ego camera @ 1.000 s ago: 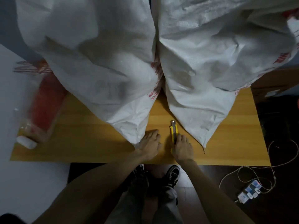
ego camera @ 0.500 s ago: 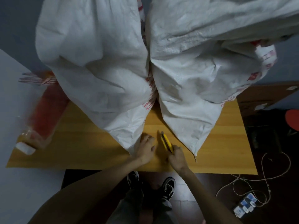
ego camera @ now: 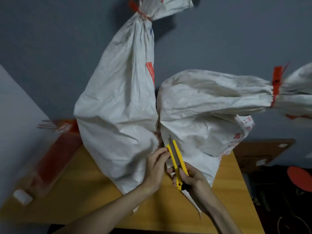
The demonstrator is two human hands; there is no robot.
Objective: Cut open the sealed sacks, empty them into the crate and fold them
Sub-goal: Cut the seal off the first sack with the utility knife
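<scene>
Two white woven sacks stand side by side on the wooden table point(ego camera: 81, 196). The left sack point(ego camera: 118, 107) rises to a neck bound with a red tie point(ego camera: 143, 14). The right sack point(ego camera: 202, 119) leans right, its neck closed by a red seal tag point(ego camera: 276, 81). My right hand point(ego camera: 190, 179) grips a yellow utility knife point(ego camera: 177, 161) by its handle, blade out and pointing up at the gap between the sacks. My left hand point(ego camera: 157, 168) pinches the knife's upper end with its fingertips. No crate is in view.
A clear plastic package with red contents point(ego camera: 55, 159) lies along the table's left side, next to a white surface point(ego camera: 15, 124). A grey wall stands behind. Dark floor, a brown board point(ego camera: 260, 152) and a red round object point(ego camera: 300, 176) are at the right.
My right hand lifted the knife off the table and raised it in front of the sacks. My left hand left the table and took the knife's tip end. The view tilted up, showing the sack necks.
</scene>
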